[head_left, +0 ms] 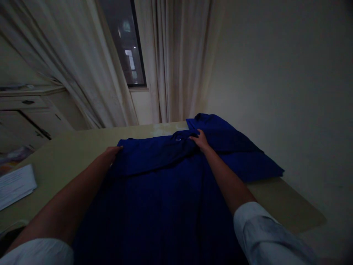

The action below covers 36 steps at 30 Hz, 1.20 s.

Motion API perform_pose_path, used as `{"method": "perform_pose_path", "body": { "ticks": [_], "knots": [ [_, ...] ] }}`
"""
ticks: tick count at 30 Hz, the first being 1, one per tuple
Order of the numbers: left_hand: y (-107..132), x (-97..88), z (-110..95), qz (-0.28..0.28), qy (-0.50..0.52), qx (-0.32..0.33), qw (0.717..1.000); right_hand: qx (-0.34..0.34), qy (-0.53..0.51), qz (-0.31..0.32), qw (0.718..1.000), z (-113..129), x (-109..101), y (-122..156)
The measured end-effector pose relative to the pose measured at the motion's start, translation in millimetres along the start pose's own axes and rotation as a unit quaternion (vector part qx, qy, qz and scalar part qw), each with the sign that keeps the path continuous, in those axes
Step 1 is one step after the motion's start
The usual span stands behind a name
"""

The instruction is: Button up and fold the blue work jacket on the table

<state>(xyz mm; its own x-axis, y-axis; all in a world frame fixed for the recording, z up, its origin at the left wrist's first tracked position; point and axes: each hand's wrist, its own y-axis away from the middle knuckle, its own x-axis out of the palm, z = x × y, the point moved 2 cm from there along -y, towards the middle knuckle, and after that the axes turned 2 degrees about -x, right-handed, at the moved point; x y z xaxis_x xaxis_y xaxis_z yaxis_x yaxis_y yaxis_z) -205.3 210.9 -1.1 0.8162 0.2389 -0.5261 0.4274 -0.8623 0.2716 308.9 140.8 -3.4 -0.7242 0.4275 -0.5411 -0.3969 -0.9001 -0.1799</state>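
Note:
A dark blue garment, which looks like a shirt or jacket with a collar, lies spread over the table and hangs toward me. Its far edge is gripped at the left corner by my left hand, fingers closed on the cloth. My right hand pinches the same garment near the collar, where a small pale label shows. Just beyond my right hand sits more blue cloth, flat like a folded garment. The poor light hides most folds in the nearer cloth.
The pale tabletop runs to the right wall. Printed white papers lie at its left edge. Behind it hang long curtains beside a dark window. A cabinet stands at the far left.

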Motion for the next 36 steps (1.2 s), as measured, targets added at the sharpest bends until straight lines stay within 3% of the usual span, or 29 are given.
{"method": "perform_pose_path", "body": {
  "ticks": [2,4,7,8,10,12,14,17,19,23,26,28,29,32,34,36],
  "knots": [
    [-1,-0.1,-4,-0.028,-0.04,-0.004,0.999,0.009,0.044,0.009,0.999,3,-6,-3],
    [7,0.4,-10,-0.068,-0.121,0.033,0.99,0.005,0.089,0.012,0.996,11,-10,0],
    [41,20.2,-22,-0.14,-0.276,0.213,0.927,-0.067,0.162,-0.028,0.984,39,2,18],
    [56,34.0,-26,-0.14,-0.313,0.28,0.897,-0.111,0.191,-0.031,0.975,51,13,28],
    [83,66.9,-27,-0.084,-0.351,0.361,0.86,-0.192,0.242,0.014,0.951,70,44,49],
    [100,95.7,-21,-0.022,-0.377,0.359,0.853,-0.207,0.28,0.107,0.931,77,76,67],
    [105,111.9,-13,0.015,-0.394,0.323,0.86,-0.158,0.311,0.181,0.92,74,96,76],
    [102,113.2,-6,0.036,-0.402,0.291,0.867,-0.089,0.331,0.254,0.905,63,96,73],
    [98,104.9,-5,0.029,-0.402,0.292,0.867,-0.085,0.337,0.259,0.901,57,83,66],
    [91,85.9,1,-0.007,-0.392,0.273,0.878,-0.062,0.358,0.211,0.907,40,55,63],
    [89,79.8,6,0.003,-0.368,0.245,0.897,-0.032,0.335,0.243,0.91,31,49,65],
    [94,79.9,4,-0.015,-0.348,0.268,0.898,-0.072,0.279,0.236,0.928,34,38,62],
    [98,81.4,1,-0.026,-0.337,0.299,0.892,-0.106,0.246,0.204,0.942,36,26,58],
    [120,92.2,-5,-0.019,-0.315,0.423,0.849,-0.148,0.208,-0.003,0.967,27,-42,49],
    [136,102.7,-2,0.022,-0.315,0.471,0.824,-0.065,0.253,-0.147,0.954,1,-103,50],
    [146,112.3,4,0.057,-0.321,0.475,0.818,0.062,0.305,-0.239,0.92,-36,-162,57]
  ]
}}
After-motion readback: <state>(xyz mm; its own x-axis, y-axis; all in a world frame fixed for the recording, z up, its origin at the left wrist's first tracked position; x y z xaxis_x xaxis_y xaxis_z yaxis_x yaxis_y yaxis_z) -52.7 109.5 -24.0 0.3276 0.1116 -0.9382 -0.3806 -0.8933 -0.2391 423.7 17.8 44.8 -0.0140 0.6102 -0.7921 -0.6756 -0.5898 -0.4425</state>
